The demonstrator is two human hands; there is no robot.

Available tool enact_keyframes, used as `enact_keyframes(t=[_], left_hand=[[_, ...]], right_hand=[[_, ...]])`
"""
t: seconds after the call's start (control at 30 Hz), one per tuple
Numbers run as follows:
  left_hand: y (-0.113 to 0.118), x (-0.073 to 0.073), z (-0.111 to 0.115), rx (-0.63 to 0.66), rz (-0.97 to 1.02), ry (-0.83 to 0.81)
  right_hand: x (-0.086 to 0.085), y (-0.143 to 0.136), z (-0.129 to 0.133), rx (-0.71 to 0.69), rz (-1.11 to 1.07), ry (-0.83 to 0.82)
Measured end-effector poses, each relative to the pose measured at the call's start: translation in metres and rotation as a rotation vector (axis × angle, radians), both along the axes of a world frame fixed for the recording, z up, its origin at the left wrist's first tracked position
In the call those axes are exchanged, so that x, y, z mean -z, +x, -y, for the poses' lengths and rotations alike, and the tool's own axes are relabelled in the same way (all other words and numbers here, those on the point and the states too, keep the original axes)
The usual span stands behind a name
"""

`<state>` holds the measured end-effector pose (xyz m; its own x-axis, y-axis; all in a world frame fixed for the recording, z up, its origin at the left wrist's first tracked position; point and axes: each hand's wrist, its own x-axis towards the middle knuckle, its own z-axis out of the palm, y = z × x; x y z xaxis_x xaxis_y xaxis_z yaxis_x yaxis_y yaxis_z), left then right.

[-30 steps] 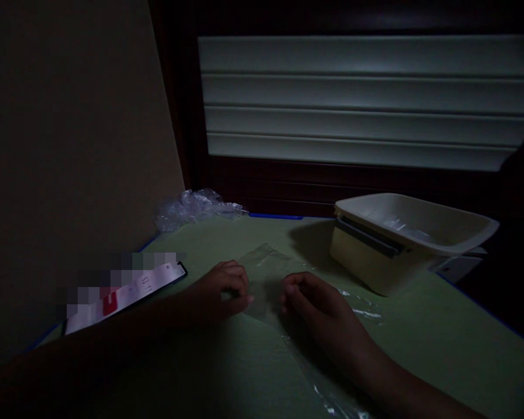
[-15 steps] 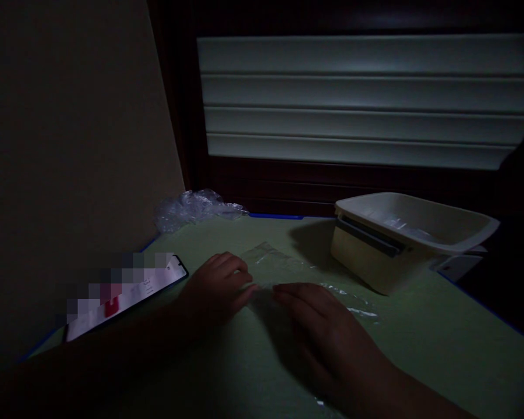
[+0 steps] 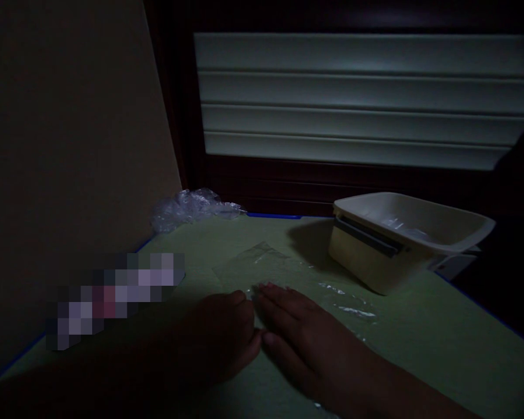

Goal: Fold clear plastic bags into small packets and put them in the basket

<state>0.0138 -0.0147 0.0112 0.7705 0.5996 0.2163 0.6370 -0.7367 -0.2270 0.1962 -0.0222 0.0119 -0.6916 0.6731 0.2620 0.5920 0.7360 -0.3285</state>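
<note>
A clear plastic sheet or bag (image 3: 262, 259) lies flat on the green table top (image 3: 436, 349), with shiny creases toward its right side. My left hand (image 3: 225, 334) rests on its near part, fingers curled in; what they hold, if anything, is hidden. Beside it, my right hand (image 3: 308, 337) lies on the plastic with its fingers stretched out and its thumb close to the left thumb. The near edge of the plastic is dark and hard to make out.
A cream plastic bin (image 3: 371, 262) with clear plastic inside stands at the right. Crumpled clear plastic (image 3: 190, 209) lies at the back left. A phone, mostly blurred out (image 3: 117, 297), is left of my left arm. A louvred panel rises behind.
My left hand has moved nearer to me and its fingers have curled in. My right hand has shifted slightly left and flattened. More of the plastic's far left corner now shows.
</note>
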Motion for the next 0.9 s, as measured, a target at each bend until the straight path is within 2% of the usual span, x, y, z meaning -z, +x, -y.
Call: enact_keyframes(t=[0.2,0.37,0.57,0.7,0.9], left_hand=[[-0.002,-0.002,-0.001,0.018,0.002,-0.037],[-0.001,-0.007,0.000,0.031,0.024,-0.043],[-0.002,-0.003,-0.005,0.085,0.117,-0.078],[-0.004,0.001,-0.008,0.150,0.140,-0.075],[-0.004,-0.002,-0.006,0.118,0.185,0.000]], right_hand=[[-0.008,0.015,0.001,-0.003,0.155,-0.126],[-0.015,0.025,-0.005,0.073,0.161,-0.109],[-0.013,0.016,-0.009,0.100,0.117,0.004],[-0.007,0.013,-0.007,0.027,0.121,-0.045],[-0.012,0.029,-0.011,0.094,0.143,-0.095]])
